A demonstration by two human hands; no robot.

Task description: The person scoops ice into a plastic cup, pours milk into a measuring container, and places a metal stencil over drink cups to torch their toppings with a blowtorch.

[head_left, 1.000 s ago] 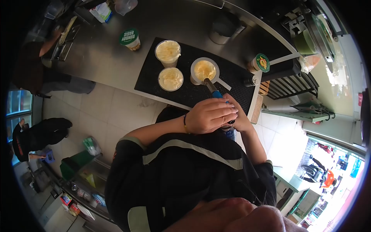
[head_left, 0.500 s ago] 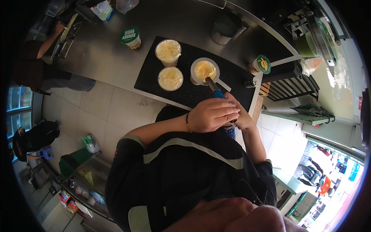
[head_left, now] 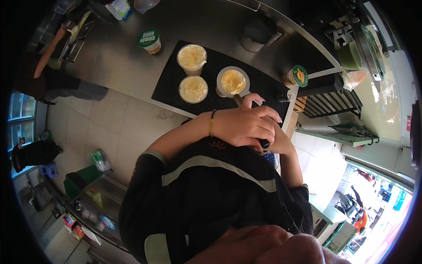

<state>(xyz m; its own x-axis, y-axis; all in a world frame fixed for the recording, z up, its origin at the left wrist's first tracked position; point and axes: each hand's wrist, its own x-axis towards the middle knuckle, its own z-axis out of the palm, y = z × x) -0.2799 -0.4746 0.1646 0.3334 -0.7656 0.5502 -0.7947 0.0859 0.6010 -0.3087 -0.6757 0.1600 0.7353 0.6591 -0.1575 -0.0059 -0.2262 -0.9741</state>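
A blowtorch with a grey metal nozzle [head_left: 238, 100] is held in front of my chest, the nozzle pointing at a cup of yellowish cream [head_left: 233, 81]. My left hand [head_left: 239, 125] is closed over its top, fingers curled around a black knob [head_left: 264, 143]. Behind it, my right hand [head_left: 283, 140] grips the torch's body, its fingers mostly hidden. Part of a blue can [head_left: 269, 157] shows below the hands. A pale ring with a handle [head_left: 247, 80] surrounds that cup's rim. Two more cream-topped cups, one farther [head_left: 192, 57] and one nearer [head_left: 193, 89], stand to its left.
The cups stand on a black mat [head_left: 169, 79] on a steel counter [head_left: 114, 57]. Green-lidded cups sit left [head_left: 149, 39] and right [head_left: 299, 76]. A small shaker [head_left: 286, 95] is at the mat's right edge, a steel pitcher [head_left: 256, 35] behind. Another person [head_left: 39, 83] works far left.
My left hand has shifted slightly right and turned over the torch, its index finger lifting and covering the blue part. The torch nozzle has drawn back a little. The cups have stayed put.
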